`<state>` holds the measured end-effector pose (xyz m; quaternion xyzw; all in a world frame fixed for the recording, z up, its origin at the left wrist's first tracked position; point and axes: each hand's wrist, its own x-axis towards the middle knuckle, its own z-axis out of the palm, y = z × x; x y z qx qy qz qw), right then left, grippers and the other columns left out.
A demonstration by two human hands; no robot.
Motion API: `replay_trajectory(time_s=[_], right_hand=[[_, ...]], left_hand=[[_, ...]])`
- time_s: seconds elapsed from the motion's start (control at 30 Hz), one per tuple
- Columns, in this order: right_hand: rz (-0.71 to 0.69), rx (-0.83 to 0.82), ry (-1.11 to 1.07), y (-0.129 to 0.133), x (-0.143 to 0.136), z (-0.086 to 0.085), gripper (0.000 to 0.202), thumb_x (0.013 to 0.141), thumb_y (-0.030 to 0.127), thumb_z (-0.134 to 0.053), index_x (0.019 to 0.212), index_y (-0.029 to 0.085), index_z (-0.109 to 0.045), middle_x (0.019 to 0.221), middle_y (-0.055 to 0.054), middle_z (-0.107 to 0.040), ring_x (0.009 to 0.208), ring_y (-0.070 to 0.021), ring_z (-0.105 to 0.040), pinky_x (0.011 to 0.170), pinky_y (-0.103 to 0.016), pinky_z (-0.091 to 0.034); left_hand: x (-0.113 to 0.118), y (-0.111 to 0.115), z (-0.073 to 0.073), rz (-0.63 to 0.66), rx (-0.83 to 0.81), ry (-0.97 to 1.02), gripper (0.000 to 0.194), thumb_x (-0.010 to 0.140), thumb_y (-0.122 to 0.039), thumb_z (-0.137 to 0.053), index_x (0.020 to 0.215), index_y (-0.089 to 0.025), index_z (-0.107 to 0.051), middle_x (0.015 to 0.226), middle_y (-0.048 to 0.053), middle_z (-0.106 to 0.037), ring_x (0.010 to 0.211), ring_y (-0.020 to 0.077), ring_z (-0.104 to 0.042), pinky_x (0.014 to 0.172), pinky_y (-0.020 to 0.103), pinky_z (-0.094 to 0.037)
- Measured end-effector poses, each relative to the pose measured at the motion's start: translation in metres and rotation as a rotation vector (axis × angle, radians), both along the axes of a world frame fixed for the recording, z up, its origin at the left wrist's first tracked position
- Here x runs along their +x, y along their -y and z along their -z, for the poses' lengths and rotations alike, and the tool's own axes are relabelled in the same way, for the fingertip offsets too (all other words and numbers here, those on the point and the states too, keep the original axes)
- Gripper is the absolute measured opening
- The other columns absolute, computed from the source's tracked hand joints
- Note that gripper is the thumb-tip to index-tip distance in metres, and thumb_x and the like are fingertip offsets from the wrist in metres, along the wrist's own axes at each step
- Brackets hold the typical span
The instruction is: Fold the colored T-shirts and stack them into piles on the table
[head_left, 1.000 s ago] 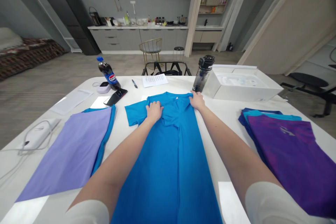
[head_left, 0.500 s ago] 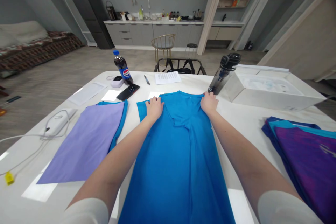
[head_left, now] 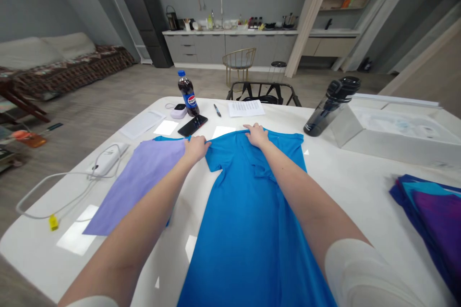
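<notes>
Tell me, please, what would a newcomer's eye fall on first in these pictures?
Probably the bright blue T-shirt spread across the middle of the white table, with the right hand at its top edge and the left hand by a sleeve. Next might come the lavender cloth to its left, and the blue-capped cola bottle beyond that cloth.

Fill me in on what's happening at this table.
A person is handling a blue shirt spread lengthwise on the white table. The left hand is at the end of the left-side sleeve; the right hand is on the shirt's upper part. A lavender garment lies to the left, stacked clothes to the right.
</notes>
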<state>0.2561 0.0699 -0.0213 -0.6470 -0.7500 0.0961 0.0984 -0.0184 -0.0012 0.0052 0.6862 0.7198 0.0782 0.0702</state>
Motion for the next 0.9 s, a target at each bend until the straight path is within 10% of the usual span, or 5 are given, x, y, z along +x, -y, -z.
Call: replay_trajectory(time_s=[0.2,0.43,0.53,0.67,0.9], right_hand=[[-0.090,0.043,-0.177,-0.011,0.010,-0.001,0.020,0.094,0.026,-0.060,0.109,0.023,-0.074,0.106,-0.008,-0.070,0.102,-0.0232,-0.061,0.092,-0.037,-0.046],[-0.126,0.065,-0.634,-0.014,0.074,-0.021,0.022,0.085,0.024,-0.067,0.104,0.017,-0.076,0.098,-0.004,-0.076,0.084,-0.0164,-0.065,0.084,-0.028,-0.049],[0.070,0.117,-0.705,-0.001,0.129,-0.016,0.033,0.086,0.028,-0.066,0.116,0.015,-0.073,0.103,-0.006,-0.076,0.084,-0.0171,-0.066,0.084,-0.030,-0.050],[0.232,0.155,-0.613,0.048,0.179,-0.002,0.039,0.095,0.050,-0.055,0.094,0.016,-0.076,0.086,-0.006,-0.075,0.080,-0.0203,-0.066,0.079,-0.031,-0.050],[0.182,0.106,-0.260,0.117,0.151,0.006,0.045,0.092,0.062,-0.060,0.106,0.021,-0.075,0.105,-0.011,-0.070,0.092,-0.0241,-0.066,0.080,-0.032,-0.049]], left_hand=[[0.013,0.020,-0.052,0.210,-0.114,1.003,0.035,0.083,-0.052,-0.070,0.085,-0.019,-0.057,0.073,-0.001,-0.062,0.068,0.0143,-0.060,0.067,0.028,-0.049],[0.153,0.035,-0.099,0.339,-0.334,1.388,0.038,0.081,-0.046,-0.078,0.092,-0.020,-0.053,0.078,0.000,-0.065,0.069,0.0133,-0.066,0.071,0.028,-0.053],[0.205,0.031,-0.082,0.332,-0.373,1.361,0.031,0.091,-0.046,-0.065,0.102,-0.020,-0.054,0.101,0.009,-0.071,0.086,0.0180,-0.071,0.077,0.032,-0.055],[0.215,0.002,-0.039,0.412,-0.198,0.946,0.029,0.097,-0.031,-0.051,0.123,-0.021,-0.056,0.125,0.011,-0.067,0.106,0.0230,-0.067,0.092,0.041,-0.053],[0.187,-0.044,0.011,0.614,-0.033,-0.074,0.050,0.094,-0.024,-0.040,0.140,-0.032,-0.057,0.146,0.007,-0.057,0.130,0.0346,-0.047,0.107,0.056,-0.032]])
